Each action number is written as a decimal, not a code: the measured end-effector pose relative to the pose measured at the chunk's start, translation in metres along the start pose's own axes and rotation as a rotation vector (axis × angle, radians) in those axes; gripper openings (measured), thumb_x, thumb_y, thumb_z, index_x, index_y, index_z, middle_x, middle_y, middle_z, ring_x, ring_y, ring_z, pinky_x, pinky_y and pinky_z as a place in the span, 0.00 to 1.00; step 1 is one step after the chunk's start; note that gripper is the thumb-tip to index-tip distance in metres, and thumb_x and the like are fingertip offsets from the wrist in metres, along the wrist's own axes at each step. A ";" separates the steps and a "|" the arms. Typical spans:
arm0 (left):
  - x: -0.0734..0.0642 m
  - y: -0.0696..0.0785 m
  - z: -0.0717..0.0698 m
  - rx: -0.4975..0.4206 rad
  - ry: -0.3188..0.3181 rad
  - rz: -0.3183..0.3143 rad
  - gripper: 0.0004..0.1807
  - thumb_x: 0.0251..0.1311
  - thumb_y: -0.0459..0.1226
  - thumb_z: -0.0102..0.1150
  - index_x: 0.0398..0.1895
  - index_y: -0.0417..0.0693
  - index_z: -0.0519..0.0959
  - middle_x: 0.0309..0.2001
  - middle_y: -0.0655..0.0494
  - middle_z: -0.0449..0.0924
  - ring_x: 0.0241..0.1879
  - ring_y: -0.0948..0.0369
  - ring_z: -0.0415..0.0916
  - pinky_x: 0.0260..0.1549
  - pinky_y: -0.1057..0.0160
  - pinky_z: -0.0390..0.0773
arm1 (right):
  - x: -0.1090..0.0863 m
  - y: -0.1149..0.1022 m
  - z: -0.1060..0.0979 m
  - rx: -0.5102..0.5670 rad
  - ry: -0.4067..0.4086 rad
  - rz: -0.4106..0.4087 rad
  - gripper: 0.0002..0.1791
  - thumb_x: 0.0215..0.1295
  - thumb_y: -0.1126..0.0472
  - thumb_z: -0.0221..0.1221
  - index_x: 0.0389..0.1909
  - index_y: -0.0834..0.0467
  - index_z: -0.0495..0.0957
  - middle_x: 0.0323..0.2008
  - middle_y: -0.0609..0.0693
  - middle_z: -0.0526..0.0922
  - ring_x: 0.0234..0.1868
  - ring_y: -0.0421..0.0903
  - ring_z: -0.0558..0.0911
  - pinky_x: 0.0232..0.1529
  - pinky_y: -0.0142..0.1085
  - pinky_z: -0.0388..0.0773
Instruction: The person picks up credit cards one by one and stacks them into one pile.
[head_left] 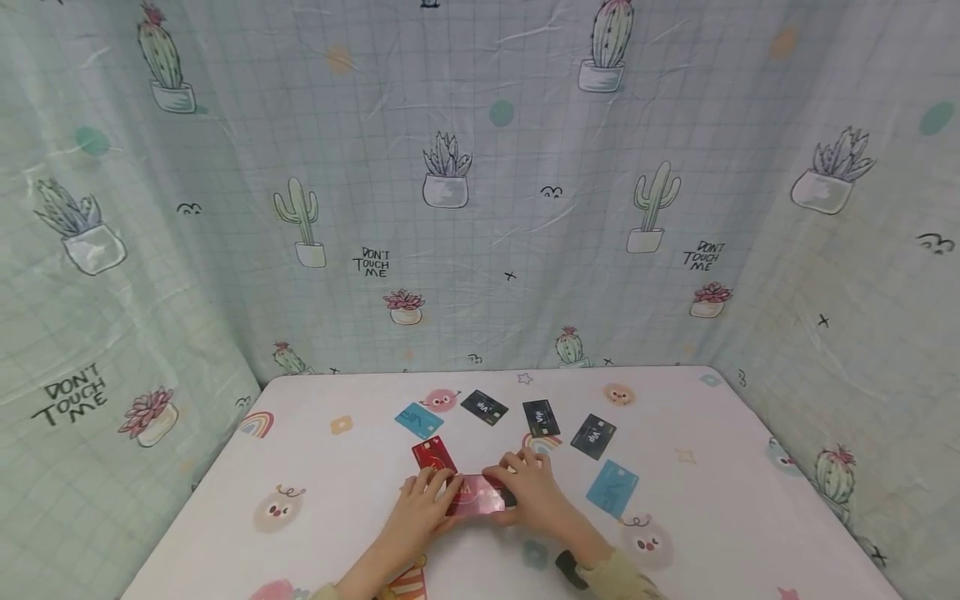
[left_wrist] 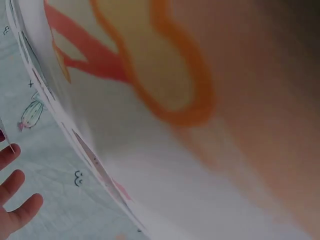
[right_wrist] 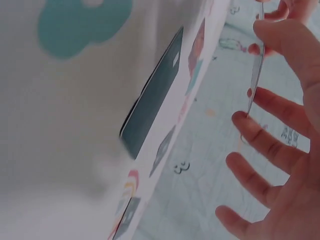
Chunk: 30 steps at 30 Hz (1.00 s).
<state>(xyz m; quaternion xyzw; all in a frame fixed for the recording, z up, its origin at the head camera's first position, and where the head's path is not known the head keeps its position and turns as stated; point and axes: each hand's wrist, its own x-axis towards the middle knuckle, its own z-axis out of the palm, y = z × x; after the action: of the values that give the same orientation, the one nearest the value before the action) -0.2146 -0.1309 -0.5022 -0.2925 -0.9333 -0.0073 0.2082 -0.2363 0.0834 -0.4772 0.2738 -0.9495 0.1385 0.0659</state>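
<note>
A shiny red card is held up by both hands, one at each end. My left hand pinches its left end, and my right hand pinches the right. In the right wrist view this card appears edge-on between the thumb and fingers of the right hand. A dark card lies on the table under it; the head view shows only a bit of it by the right palm. Another red card lies just beyond the left fingers. Only the left fingertips show in the left wrist view.
Beyond the hands, several cards lie in an arc: a blue card, black cards, a dark grey card and a blue card. The white table has printed cartoons. A cactus-print curtain surrounds it.
</note>
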 end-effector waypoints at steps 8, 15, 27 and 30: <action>0.010 0.011 -0.005 -0.043 -0.006 -0.006 0.30 0.50 0.56 0.56 0.55 0.52 0.70 0.50 0.55 0.72 0.50 0.55 0.64 0.48 0.51 0.70 | -0.009 0.018 0.000 0.032 0.060 -0.015 0.31 0.40 0.43 0.67 0.49 0.45 0.73 0.40 0.43 0.74 0.45 0.46 0.66 0.47 0.52 0.62; 0.021 0.019 -0.007 -0.099 0.002 -0.005 0.32 0.45 0.53 0.63 0.54 0.52 0.71 0.48 0.55 0.72 0.48 0.57 0.62 0.48 0.52 0.68 | -0.016 0.029 -0.004 0.058 0.075 0.011 0.31 0.38 0.46 0.69 0.48 0.46 0.74 0.43 0.46 0.76 0.52 0.52 0.67 0.51 0.57 0.60; 0.038 0.032 0.006 -0.213 -0.097 -0.104 0.33 0.46 0.54 0.61 0.55 0.51 0.70 0.50 0.55 0.72 0.50 0.55 0.63 0.51 0.49 0.69 | -0.021 0.044 -0.005 0.071 0.093 0.062 0.30 0.36 0.48 0.70 0.46 0.47 0.75 0.42 0.45 0.76 0.50 0.50 0.67 0.50 0.56 0.63; 0.040 0.032 0.008 -0.224 -0.114 -0.096 0.32 0.46 0.53 0.62 0.55 0.50 0.71 0.50 0.55 0.72 0.50 0.55 0.63 0.52 0.49 0.68 | -0.022 0.046 -0.004 0.089 0.069 0.078 0.30 0.36 0.48 0.70 0.46 0.47 0.75 0.42 0.44 0.76 0.47 0.47 0.66 0.50 0.54 0.62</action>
<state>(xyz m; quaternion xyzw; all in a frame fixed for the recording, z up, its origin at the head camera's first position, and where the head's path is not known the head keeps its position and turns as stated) -0.2294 -0.0813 -0.4974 -0.2690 -0.9499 -0.1045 0.1202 -0.2427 0.1333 -0.4881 0.2344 -0.9495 0.1925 0.0807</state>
